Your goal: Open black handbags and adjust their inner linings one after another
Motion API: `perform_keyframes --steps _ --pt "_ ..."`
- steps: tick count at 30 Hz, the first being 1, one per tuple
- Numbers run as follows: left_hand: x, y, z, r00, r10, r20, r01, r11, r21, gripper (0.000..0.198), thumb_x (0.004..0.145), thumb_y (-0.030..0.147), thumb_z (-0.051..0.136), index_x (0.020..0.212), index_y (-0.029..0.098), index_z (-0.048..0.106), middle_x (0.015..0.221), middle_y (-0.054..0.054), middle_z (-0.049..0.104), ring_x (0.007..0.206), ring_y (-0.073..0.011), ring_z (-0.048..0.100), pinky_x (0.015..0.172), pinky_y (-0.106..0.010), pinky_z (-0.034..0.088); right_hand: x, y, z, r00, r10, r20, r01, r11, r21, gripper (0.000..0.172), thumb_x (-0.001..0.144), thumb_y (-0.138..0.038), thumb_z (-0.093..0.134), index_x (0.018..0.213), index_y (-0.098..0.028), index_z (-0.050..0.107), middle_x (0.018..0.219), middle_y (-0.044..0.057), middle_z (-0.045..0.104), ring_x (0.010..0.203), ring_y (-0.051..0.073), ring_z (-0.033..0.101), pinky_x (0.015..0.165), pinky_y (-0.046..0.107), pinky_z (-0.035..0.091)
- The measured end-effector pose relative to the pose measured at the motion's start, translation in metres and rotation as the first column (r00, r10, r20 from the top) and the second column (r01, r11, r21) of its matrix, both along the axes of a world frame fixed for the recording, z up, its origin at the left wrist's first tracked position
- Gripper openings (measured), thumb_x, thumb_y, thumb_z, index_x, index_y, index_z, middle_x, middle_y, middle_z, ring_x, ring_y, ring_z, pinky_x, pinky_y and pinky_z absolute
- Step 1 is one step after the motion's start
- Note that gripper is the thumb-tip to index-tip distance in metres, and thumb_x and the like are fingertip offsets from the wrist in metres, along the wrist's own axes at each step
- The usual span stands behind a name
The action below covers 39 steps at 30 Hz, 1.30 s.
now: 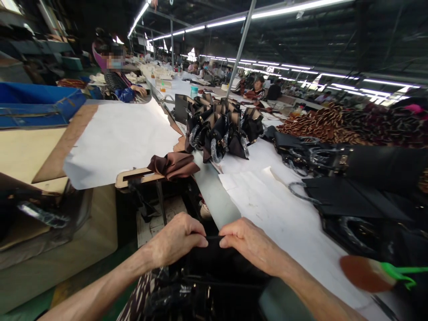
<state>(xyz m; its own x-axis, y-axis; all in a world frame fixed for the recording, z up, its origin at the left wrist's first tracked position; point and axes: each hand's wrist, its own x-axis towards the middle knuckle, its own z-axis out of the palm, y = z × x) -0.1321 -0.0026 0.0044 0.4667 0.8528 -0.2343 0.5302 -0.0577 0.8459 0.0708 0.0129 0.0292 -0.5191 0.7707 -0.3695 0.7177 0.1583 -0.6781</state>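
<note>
A black handbag [230, 263] rests at my lap, its top edge toward the table. My left hand [179, 240] pinches that edge on one side, thumb and fingers closed on the dark material. A short way to the right, my right hand [249, 243] grips the same edge in the same manner. A strip of the edge shows between my two thumbs. Lower on the bag, a plastic-wrapped handle [170, 298] and small gold-coloured fittings are visible. The bag's inside and lower part are dark and hard to make out.
Several black bags [220, 129] stand grouped on the white-covered table [261, 187]; more black bags [354, 191] lie at right. A brown bottle with a green nozzle [368, 273] is near. Brown fabric [174, 165] lies on a small stand. A person [115, 76] sits beyond.
</note>
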Motion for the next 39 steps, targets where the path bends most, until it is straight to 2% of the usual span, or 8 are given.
perform_keyframes --steps 5,12,16,21,26,32,36,39 --pt "-0.002 -0.001 -0.002 0.995 0.096 0.006 -0.094 0.985 -0.144 0.02 0.071 0.029 0.052 0.063 0.013 0.063 0.052 0.004 0.042 0.052 -0.0101 0.038 0.047 -0.022 0.024 0.005 0.003 0.001 1.0 0.014 0.002 -0.013 0.998 -0.056 0.021 0.076 -0.028 0.049 0.058 -0.018 0.044 0.051 -0.007 0.03 0.05 0.008 0.033 0.048 0.021 0.023" --pt "-0.007 -0.004 0.013 0.984 0.12 -0.129 -0.126 0.992 -0.034 0.022 0.074 0.027 0.048 0.055 0.015 0.053 0.053 0.004 0.042 0.055 -0.0102 0.04 0.051 -0.021 0.026 0.007 -0.002 0.009 0.99 -0.066 0.126 0.057 0.995 0.077 0.024 0.08 -0.029 0.044 0.059 -0.019 0.036 0.054 -0.006 0.037 0.053 0.008 0.035 0.05 0.022 0.024" --pt "-0.01 -0.007 0.019 0.974 0.062 -0.219 -0.051 0.997 0.056 0.023 0.076 0.026 0.046 0.057 0.017 0.053 0.055 0.003 0.045 0.056 -0.011 0.043 0.053 -0.021 0.028 0.005 -0.006 0.002 0.988 -0.095 0.122 0.078 0.987 0.14 0.023 0.08 -0.028 0.043 0.059 -0.019 0.039 0.054 -0.006 0.034 0.053 0.009 0.035 0.051 0.023 0.022" --pt "-0.007 -0.005 0.022 0.941 -0.007 -0.34 0.075 0.979 0.188 0.017 0.079 0.035 0.052 0.08 0.022 0.062 0.078 -0.001 0.062 0.074 -0.0188 0.057 0.064 -0.025 0.034 0.004 0.004 -0.003 0.993 -0.111 0.026 0.11 0.993 0.036 0.023 0.078 -0.03 0.047 0.059 -0.018 0.045 0.054 -0.006 0.035 0.052 0.008 0.036 0.05 0.022 0.024" --pt "-0.011 0.012 0.034 0.839 -0.115 -0.531 0.243 0.954 0.177 0.016 0.078 0.03 0.052 0.077 0.02 0.064 0.073 -0.004 0.065 0.075 -0.0236 0.061 0.061 -0.028 0.036 0.0 0.015 -0.002 0.997 -0.078 -0.025 0.08 0.995 0.057 0.02 0.078 -0.03 0.049 0.062 -0.018 0.05 0.053 -0.006 0.037 0.053 0.008 0.037 0.049 0.021 0.025" --pt "-0.002 0.03 0.039 0.816 -0.209 -0.538 0.356 0.916 0.184 0.018 0.077 0.031 0.056 0.088 0.019 0.064 0.084 -0.005 0.067 0.08 -0.0238 0.062 0.064 -0.027 0.042 -0.019 0.018 -0.007 0.997 -0.023 -0.078 0.036 0.985 0.168 0.007 0.076 -0.028 0.055 0.073 -0.021 0.056 0.061 -0.006 0.053 0.06 0.01 0.046 0.054 0.021 0.028" --pt "0.005 0.036 0.034 0.826 -0.159 -0.541 0.319 0.923 0.214 0.02 0.079 0.02 0.046 0.075 0.015 0.065 0.078 -0.008 0.067 0.076 -0.0227 0.063 0.062 -0.026 0.043 -0.026 0.026 -0.005 0.988 -0.066 -0.141 0.088 0.983 0.159 0.022 0.069 -0.027 0.063 0.086 -0.024 0.049 0.065 -0.008 0.061 0.061 0.011 0.049 0.056 0.023 0.029" --pt "0.002 0.042 0.042 0.874 -0.056 -0.482 0.167 0.967 0.191 0.019 0.076 0.017 0.046 0.069 0.015 0.063 0.071 -0.006 0.066 0.069 -0.019 0.062 0.059 -0.024 0.041 -0.024 0.027 0.002 0.963 -0.182 -0.198 0.206 0.973 0.106 0.039 0.071 -0.031 0.062 0.106 -0.025 0.045 0.077 -0.005 0.066 0.067 0.013 0.053 0.063 0.024 0.035"
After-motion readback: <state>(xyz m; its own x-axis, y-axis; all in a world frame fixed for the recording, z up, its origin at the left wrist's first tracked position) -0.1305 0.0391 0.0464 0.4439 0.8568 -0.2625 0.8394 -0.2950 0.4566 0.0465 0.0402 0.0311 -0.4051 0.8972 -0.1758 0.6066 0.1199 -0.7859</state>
